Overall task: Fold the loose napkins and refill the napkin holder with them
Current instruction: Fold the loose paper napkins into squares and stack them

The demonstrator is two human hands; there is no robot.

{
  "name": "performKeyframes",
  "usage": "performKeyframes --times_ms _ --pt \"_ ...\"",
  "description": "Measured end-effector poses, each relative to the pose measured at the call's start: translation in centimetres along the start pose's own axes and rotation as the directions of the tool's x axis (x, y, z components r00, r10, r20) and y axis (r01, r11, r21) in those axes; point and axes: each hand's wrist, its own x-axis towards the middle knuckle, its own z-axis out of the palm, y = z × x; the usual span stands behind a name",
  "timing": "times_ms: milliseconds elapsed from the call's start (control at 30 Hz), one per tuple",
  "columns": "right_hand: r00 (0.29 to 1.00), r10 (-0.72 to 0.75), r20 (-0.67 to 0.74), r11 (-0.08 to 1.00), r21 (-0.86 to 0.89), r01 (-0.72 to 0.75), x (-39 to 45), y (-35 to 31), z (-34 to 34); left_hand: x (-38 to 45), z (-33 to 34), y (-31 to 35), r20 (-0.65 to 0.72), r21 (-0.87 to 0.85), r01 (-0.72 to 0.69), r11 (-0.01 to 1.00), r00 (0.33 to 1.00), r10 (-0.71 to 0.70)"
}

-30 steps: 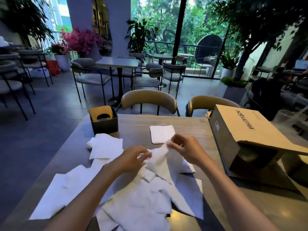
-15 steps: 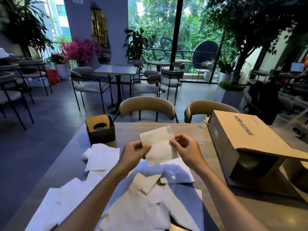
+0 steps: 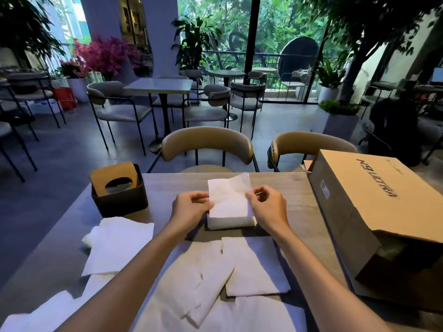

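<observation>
A white napkin (image 3: 229, 197) is pinched between my left hand (image 3: 190, 208) on its left edge and my right hand (image 3: 267, 203) on its right edge. It hangs over a folded napkin (image 3: 231, 222) lying flat on the wooden table (image 3: 292, 188). Several loose white napkins (image 3: 206, 279) are spread across the near part of the table, under my forearms. The dark napkin holder (image 3: 119, 195), with a tan lid that has an oval slot, stands at the table's far left corner, left of my hands.
A large cardboard box (image 3: 374, 212) lies on its side along the right of the table, its open end nearest me. Two tan chairs (image 3: 207, 144) face me across the table. Other café tables, chairs and plants fill the room behind.
Both hands lifted one napkin out of the loose pile, held it up flat, then carried it forward and lowered it over the folded napkin.
</observation>
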Motion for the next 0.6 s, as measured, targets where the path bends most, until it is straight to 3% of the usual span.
performKeyframes --times_ms 133,367,600 --pt "0.999 -0.033 0.024 0.997 -0.073 0.034 1.7 1.2 0.7 1.3 1.0 -0.3 -0.069 0.158 -0.007 0.987 0.997 0.018" --pt "0.996 -0.044 0.074 0.981 -0.184 0.057 1.4 2.6 1.0 0.1 0.9 -0.1 -0.055 0.344 -0.127 0.930 0.986 0.155" --pt "0.994 -0.096 0.050 0.978 -0.183 0.104 0.5 1.9 0.6 -1.2 0.8 0.2 0.000 0.466 -0.241 0.851 0.962 0.273"
